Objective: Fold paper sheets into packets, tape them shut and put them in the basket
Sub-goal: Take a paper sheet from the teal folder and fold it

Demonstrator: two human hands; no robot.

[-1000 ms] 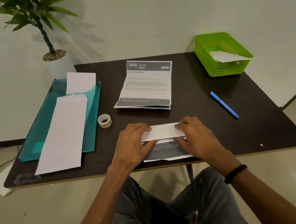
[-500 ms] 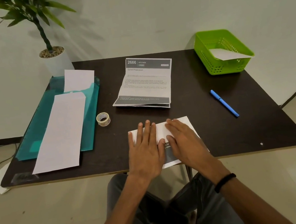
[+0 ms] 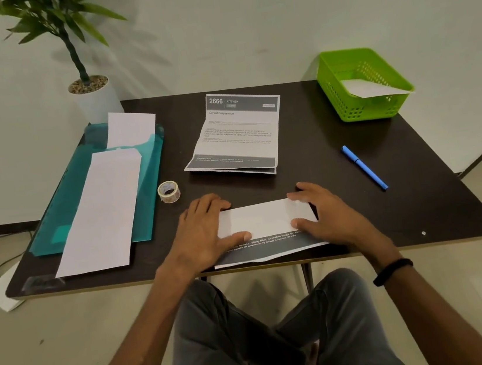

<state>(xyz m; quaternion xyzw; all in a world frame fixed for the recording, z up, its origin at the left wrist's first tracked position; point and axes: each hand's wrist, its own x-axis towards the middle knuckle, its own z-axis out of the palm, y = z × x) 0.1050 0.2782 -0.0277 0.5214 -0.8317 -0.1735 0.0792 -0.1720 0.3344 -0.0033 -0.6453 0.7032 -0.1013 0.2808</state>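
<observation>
A partly folded printed sheet [image 3: 265, 222] lies at the table's near edge, its white flap folded over toward me and a grey printed band showing below. My left hand [image 3: 202, 233] presses flat on the sheet's left end, thumb on the flap's lower edge. My right hand [image 3: 325, 217] presses on the right end the same way. A small roll of clear tape [image 3: 169, 191] stands just left of my left hand. The green basket [image 3: 342, 98] sits at the far right corner with one folded white packet [image 3: 371, 88] inside.
A stack of printed sheets [image 3: 239, 133] lies at mid-table. A teal folder [image 3: 151, 163] on the left carries a long white paper strip [image 3: 102, 212] and a smaller sheet [image 3: 130, 129]. A blue pen [image 3: 365, 167] lies to the right. A potted plant [image 3: 90, 92] stands behind the far left corner.
My hands have slid apart from the middle of the sheet to its two ends, flattening the folded flap.
</observation>
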